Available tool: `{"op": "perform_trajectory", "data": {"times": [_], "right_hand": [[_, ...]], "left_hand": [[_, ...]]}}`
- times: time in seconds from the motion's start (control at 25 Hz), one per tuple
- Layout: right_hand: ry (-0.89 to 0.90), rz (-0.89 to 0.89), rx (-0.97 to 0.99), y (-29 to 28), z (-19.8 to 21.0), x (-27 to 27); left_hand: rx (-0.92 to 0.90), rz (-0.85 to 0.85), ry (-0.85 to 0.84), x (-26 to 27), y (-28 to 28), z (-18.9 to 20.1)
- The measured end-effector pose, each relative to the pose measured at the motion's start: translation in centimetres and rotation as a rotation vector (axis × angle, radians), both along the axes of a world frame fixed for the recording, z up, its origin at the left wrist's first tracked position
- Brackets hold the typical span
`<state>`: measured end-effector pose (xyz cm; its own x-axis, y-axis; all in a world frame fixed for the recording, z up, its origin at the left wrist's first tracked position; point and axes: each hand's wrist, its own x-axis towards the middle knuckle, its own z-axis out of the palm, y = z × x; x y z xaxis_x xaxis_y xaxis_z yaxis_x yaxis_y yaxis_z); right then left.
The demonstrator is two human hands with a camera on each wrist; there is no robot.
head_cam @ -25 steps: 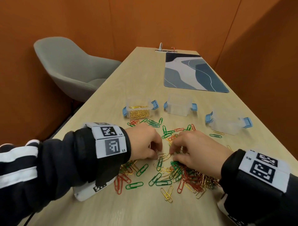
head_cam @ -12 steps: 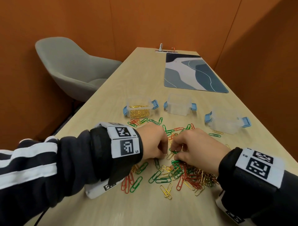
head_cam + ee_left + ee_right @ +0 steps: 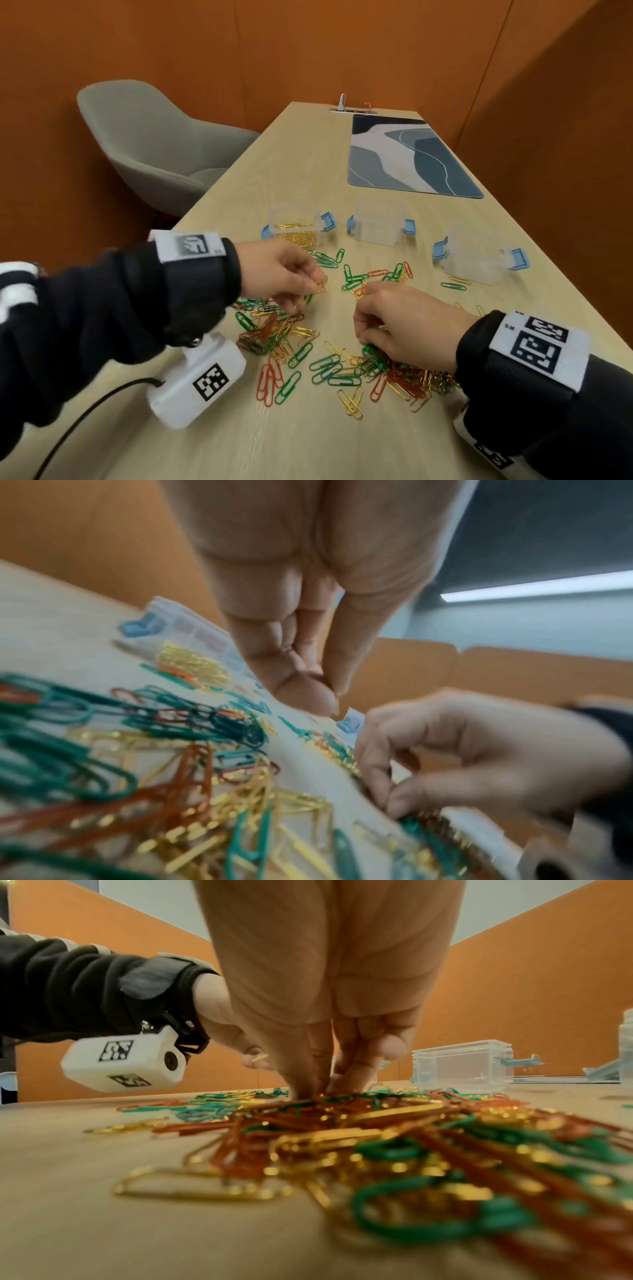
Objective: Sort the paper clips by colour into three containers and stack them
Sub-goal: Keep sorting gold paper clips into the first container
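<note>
Loose gold, green and red paper clips (image 3: 291, 337) lie spread across the table's near middle. My left hand (image 3: 317, 282) hovers just short of the left container (image 3: 296, 229), which holds gold clips, and pinches a few gold clips (image 3: 320, 287) between thumb and fingers (image 3: 308, 693). My right hand (image 3: 363, 337) reaches down into the right-hand heap (image 3: 377, 1123), with its fingertips (image 3: 316, 1085) pinched together on a clip whose colour is hidden. The middle container (image 3: 378, 222) and the right container (image 3: 479, 262) look empty.
A blue-and-white patterned mat (image 3: 407, 157) lies farther back on the table. A grey chair (image 3: 150, 150) stands at the left edge. Orange walls close in behind and to the right. A cable (image 3: 85, 411) trails from my left wrist camera.
My left hand has lifted off the pile and moved left and forward toward the gold container, carrying gold clips. My right hand stayed low and shifted slightly toward me on the heap.
</note>
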<state>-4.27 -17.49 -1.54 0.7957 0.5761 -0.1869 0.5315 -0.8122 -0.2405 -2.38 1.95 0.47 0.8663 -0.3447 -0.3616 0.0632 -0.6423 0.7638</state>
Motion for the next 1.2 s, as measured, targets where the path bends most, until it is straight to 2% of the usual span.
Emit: {"op": "perform_trajectory", "data": {"times": [0.12, 0.24, 0.32, 0.4, 0.48, 0.56, 0.72, 0.88, 1.0, 1.2], "right_hand": [[-0.03, 0.078, 0.049, 0.3, 0.4, -0.3], [-0.025, 0.236, 0.084, 0.9, 0.8, -0.8], [-0.035, 0.341, 0.029, 1.5, 0.5, -0.8], [-0.04, 0.374, -0.029, 2.0, 0.2, -0.6], [-0.037, 0.328, -0.023, 2.1, 0.3, -0.6], [-0.065, 0.25, 0.001, 1.8, 0.6, -0.7], [-0.094, 0.2, 0.018, 1.7, 0.9, -0.8], [-0.081, 0.265, 0.085, 2.5, 0.8, -0.7], [-0.05, 0.33, 0.024, 2.9, 0.6, -0.5], [-0.081, 0.249, 0.053, 2.7, 0.7, -0.5]], "left_hand": [[-0.326, 0.259, 0.319, -0.4, 1.8, 0.3], [-0.412, 0.339, 0.438, -0.8, 3.1, 0.2], [-0.28, 0.311, 0.328, -1.0, 3.2, -0.3], [0.067, 0.15, 0.074, -1.4, 3.0, -0.8], [0.348, -0.036, -0.102, -1.9, 2.6, -0.9], [0.501, -0.109, -0.162, -2.3, 2.4, -0.7], [0.499, -0.132, -0.174, -2.9, 2.8, -0.4], [0.493, -0.121, -0.197, -3.3, 3.4, -0.6], [0.507, -0.158, -0.154, -3.5, 3.4, -0.9], [0.421, -0.119, -0.21, -3.5, 4.0, -0.5]]}}
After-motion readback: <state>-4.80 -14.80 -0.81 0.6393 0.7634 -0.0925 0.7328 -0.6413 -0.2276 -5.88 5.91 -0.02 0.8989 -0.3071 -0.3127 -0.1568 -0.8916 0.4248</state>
